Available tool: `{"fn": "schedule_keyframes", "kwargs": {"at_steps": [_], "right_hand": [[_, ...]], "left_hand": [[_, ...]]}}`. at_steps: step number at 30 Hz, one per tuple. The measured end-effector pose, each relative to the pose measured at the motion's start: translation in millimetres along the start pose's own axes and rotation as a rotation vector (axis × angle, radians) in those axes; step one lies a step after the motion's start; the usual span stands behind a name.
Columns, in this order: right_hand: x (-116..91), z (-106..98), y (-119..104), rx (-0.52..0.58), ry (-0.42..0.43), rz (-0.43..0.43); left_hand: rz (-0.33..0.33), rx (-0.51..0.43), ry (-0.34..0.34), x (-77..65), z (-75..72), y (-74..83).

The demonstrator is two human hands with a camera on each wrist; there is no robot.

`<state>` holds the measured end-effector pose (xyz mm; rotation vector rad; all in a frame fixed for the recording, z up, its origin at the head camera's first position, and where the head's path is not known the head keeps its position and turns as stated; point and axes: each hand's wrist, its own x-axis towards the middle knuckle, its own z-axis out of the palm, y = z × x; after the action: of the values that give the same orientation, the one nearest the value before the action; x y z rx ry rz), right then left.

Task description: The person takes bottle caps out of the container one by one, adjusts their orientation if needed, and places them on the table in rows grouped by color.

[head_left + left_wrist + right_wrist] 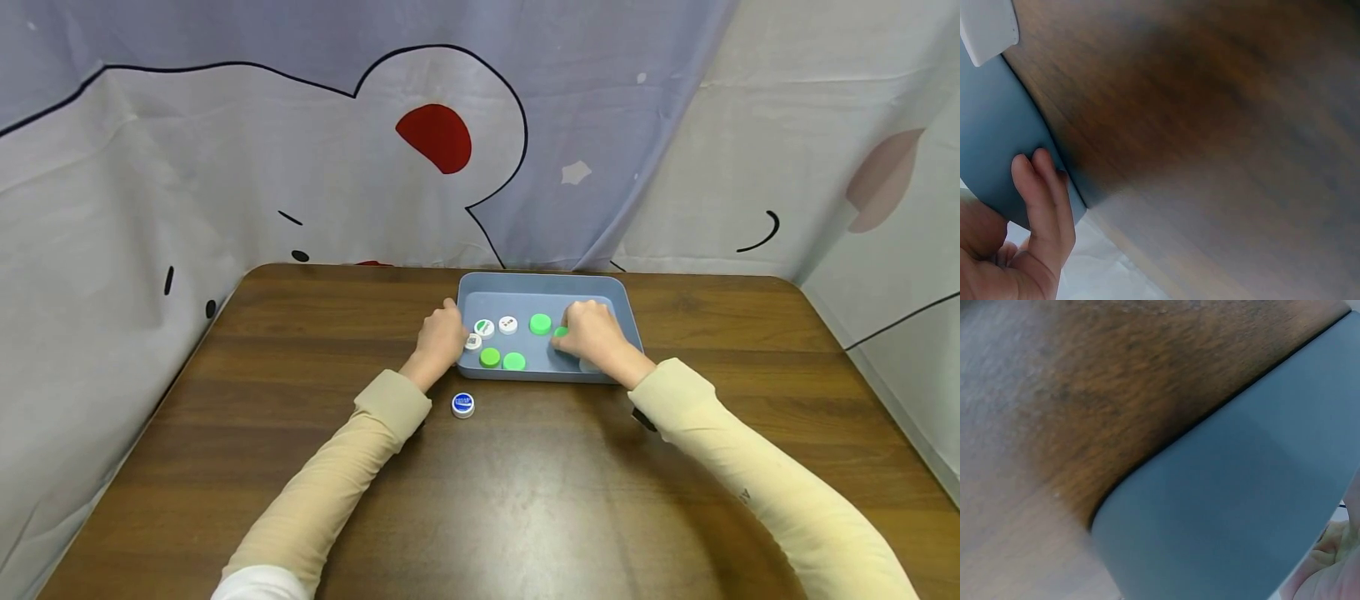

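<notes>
Left hand (pixel 441 337): blue tray's (pixel 525 302) wall pinched between thumb and fingers | Right hand (pixel 594 333): green cap (pixel 560 332) pinched at curled fingertips, over tray | White caps (pixel 507 325): seen right of left hand | Blue-topped cap (pixel 462 405): seen beside left cuff (pixel 392 407)

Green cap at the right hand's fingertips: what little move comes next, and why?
Perhaps the right hand should slide that green cap left, towards the two green caps near the front wall of the tray: it seems to pinch the cap, and those two sit close together.
</notes>
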<state>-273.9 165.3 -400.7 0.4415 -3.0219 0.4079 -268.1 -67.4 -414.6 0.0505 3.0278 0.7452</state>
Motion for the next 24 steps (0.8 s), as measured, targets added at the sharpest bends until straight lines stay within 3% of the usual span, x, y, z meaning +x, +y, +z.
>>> {"fn": "schedule_keyframes", "kwargs": {"at_steps": [24], "right_hand": [[-2.6,-16.3,-25.1,0.000,0.011,-0.020]], "left_hand": [[-0.001,0.009,-0.008,0.2,0.0,-1.2]]}}
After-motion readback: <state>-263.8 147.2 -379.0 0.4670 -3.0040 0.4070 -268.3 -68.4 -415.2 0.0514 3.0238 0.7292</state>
